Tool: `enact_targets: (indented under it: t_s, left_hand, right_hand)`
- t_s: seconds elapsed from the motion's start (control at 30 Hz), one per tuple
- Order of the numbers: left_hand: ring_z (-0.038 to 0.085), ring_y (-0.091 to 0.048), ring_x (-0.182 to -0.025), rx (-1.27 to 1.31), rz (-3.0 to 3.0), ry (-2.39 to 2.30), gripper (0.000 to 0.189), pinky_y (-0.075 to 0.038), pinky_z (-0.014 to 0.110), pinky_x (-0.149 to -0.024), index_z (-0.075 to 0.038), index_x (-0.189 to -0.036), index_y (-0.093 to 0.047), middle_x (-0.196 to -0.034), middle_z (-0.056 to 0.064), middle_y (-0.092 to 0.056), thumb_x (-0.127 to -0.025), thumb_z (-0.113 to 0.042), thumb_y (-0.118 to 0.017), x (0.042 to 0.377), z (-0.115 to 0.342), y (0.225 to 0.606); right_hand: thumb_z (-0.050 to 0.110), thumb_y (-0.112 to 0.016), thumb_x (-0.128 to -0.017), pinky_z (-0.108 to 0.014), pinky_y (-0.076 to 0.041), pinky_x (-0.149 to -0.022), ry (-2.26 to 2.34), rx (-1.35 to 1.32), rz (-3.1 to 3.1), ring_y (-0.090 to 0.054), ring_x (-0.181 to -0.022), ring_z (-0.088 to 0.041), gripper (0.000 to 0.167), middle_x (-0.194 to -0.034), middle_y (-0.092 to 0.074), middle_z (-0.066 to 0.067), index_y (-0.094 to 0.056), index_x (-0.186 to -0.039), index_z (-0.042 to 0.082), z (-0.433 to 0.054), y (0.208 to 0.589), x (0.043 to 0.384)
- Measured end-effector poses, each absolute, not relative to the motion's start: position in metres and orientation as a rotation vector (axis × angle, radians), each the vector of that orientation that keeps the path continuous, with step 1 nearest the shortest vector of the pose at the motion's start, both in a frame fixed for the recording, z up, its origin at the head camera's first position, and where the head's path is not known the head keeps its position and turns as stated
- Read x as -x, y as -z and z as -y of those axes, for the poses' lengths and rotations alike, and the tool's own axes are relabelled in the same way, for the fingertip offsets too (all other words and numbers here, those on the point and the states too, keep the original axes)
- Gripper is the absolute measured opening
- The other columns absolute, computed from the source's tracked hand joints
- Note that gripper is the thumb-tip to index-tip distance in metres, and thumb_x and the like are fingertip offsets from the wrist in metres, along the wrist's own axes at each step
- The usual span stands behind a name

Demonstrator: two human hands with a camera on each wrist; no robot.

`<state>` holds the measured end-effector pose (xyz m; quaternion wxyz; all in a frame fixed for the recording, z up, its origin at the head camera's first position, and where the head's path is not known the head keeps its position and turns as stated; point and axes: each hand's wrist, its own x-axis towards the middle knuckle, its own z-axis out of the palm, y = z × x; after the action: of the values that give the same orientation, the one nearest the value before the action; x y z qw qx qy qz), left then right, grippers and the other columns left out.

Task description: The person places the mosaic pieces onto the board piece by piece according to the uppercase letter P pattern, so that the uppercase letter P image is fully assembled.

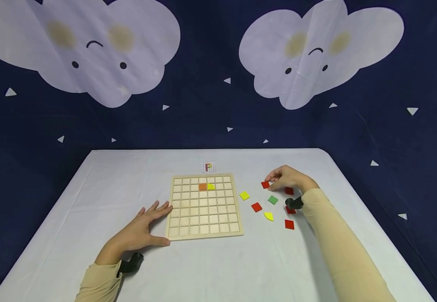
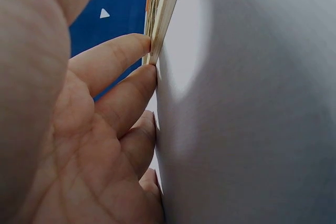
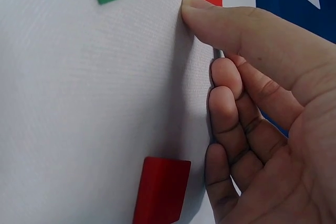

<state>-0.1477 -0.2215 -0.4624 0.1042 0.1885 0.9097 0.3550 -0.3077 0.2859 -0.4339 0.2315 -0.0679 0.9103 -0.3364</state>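
The right hand [image 1: 288,177] pinches a red tile [image 1: 265,184]; its index fingertip is out of sight behind the thumb in the right wrist view. Close by lie a flat green tile [image 1: 273,200] and another red square [image 1: 290,211], partly covered by the black wrist camera [image 1: 294,203]. A strip of white desk [image 1: 254,247] separates the loose pieces from the gridded wooden board [image 1: 203,237], whose left edge the left hand [image 1: 139,230] touches, fingers spread. Beyond its far rim, a small printed card [image 1: 209,167] is too tiny to make out.
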Motion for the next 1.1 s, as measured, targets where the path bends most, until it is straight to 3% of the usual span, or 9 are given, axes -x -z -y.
enact_targets:
  t_s: [0.7, 1.1]
  left_hand:
    - [0.053, -0.016, -0.164, -0.567, -2.694, -1.036, 0.104, -0.002, 0.08, -0.126, -0.009, -0.16, -0.051, -0.172, 0.018, -0.037, -0.072, -0.042, -0.097, 0.149, 0.2224, 0.4644]
    - [0.053, -0.016, -0.164, -0.561, -2.694, -1.028, 0.105, -0.002, 0.08, -0.127, -0.009, -0.16, -0.051, -0.172, 0.017, -0.037, -0.072, -0.042, -0.098, 0.1486, 0.2218, 0.462]
  right_hand:
    - [0.021, -0.085, -0.09, -0.03, -0.045, -0.088, 0.936, 0.193, -2.528, -0.054, -0.099, -0.019, 0.037, -0.098, -0.063, 0.0, -0.075, -0.123, 0.005, -0.2861, 0.436, 0.3073]
    - [0.017, -0.084, -0.09, -0.028, -0.048, -0.084, 0.875, 0.28, -2.589, -0.056, -0.091, -0.017, 0.031, -0.093, -0.065, -0.001, -0.075, -0.115, 0.002, -0.2805, 0.4348, 0.3062]
